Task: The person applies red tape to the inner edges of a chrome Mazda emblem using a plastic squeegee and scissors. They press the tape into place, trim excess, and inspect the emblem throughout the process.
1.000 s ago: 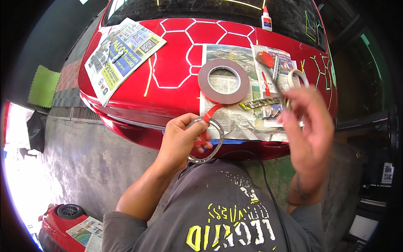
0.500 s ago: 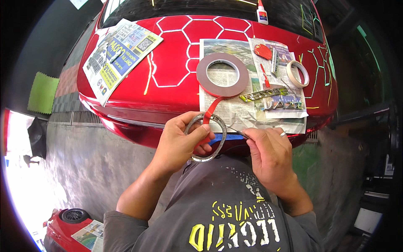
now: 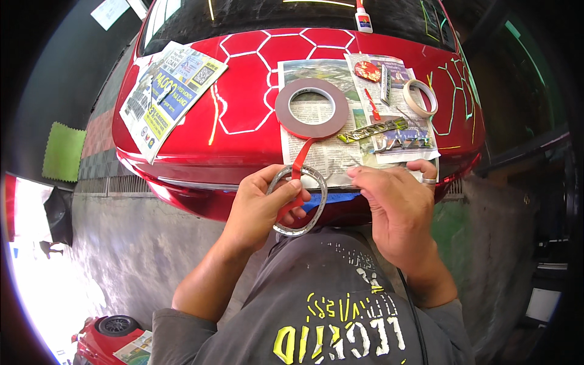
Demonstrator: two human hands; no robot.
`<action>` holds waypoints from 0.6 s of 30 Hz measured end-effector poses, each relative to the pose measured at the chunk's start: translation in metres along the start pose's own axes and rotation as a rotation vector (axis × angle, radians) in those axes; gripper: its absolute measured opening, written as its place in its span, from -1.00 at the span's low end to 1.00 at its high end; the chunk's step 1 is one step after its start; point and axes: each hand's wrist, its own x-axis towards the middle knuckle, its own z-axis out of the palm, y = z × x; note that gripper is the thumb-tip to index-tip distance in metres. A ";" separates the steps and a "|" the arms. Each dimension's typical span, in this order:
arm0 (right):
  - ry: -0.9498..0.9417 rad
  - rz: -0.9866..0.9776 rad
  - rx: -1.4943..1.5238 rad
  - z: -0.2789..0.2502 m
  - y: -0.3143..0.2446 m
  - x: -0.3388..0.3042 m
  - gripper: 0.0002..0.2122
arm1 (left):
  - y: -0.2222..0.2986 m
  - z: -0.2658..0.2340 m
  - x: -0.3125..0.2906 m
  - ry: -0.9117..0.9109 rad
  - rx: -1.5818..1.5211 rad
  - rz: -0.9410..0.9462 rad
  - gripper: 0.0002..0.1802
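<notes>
The left forearm angles in from the near left, its left hand curled in a grip, thumb over the fingers. The right forearm rises at right; its right hand is bent, back uppermost.

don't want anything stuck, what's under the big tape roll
Under the big tape roll is newspaper, visible through its hole and beyond its rim, spread over the red car. Whatever lies directly beneath the wound tape is hidden.
</notes>
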 end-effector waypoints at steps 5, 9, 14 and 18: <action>0.092 0.165 0.449 0.009 0.003 -0.005 -0.85 | 0.004 0.003 0.002 -0.024 -0.033 0.015 -0.72; 0.054 0.250 0.394 0.008 -0.006 0.003 -0.77 | 0.007 0.010 0.002 -0.035 -0.136 0.034 -0.71; -0.111 0.060 0.058 0.005 0.001 0.008 -0.71 | 0.006 0.006 0.005 -0.078 -0.182 -0.007 -0.72; -0.003 -0.072 0.063 0.019 0.014 0.015 -0.76 | 0.008 0.007 0.006 -0.071 -0.174 -0.034 -0.73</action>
